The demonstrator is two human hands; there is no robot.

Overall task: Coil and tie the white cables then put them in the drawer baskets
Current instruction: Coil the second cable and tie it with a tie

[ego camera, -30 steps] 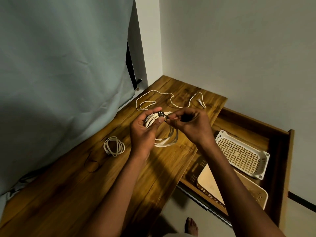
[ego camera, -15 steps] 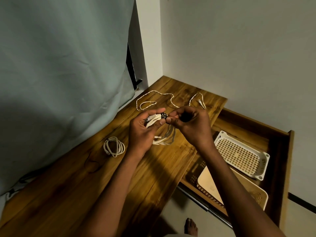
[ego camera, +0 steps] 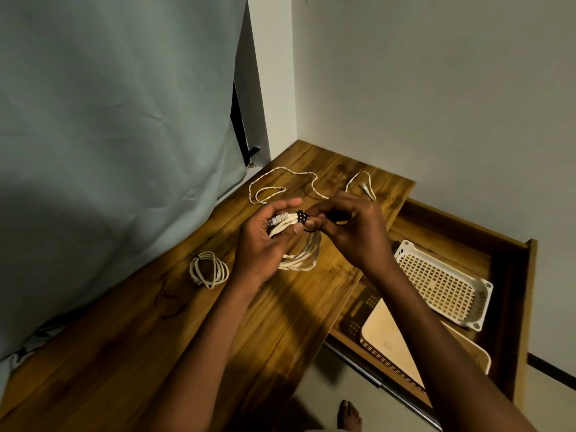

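Nearest, a bare foot [ego camera: 350,414] on the floor. Open drawer [ego camera: 511,275] at right holds two perforated baskets [ego camera: 442,285], one stacked slantwise over the other. On the wooden desk [ego camera: 156,353], a tied cable coil [ego camera: 208,269]. Above the desk, left hand [ego camera: 265,241] curls round a white cable bundle [ego camera: 299,260], thumb across it; right hand [ego camera: 349,232] pinches the black tie [ego camera: 301,217] wrapped on the bundle. Beyond, a loose cable [ego camera: 280,182].

Wooden table [ego camera: 218,353] bears coiled cable [ego camera: 208,269], loose cable [ego camera: 293,182].
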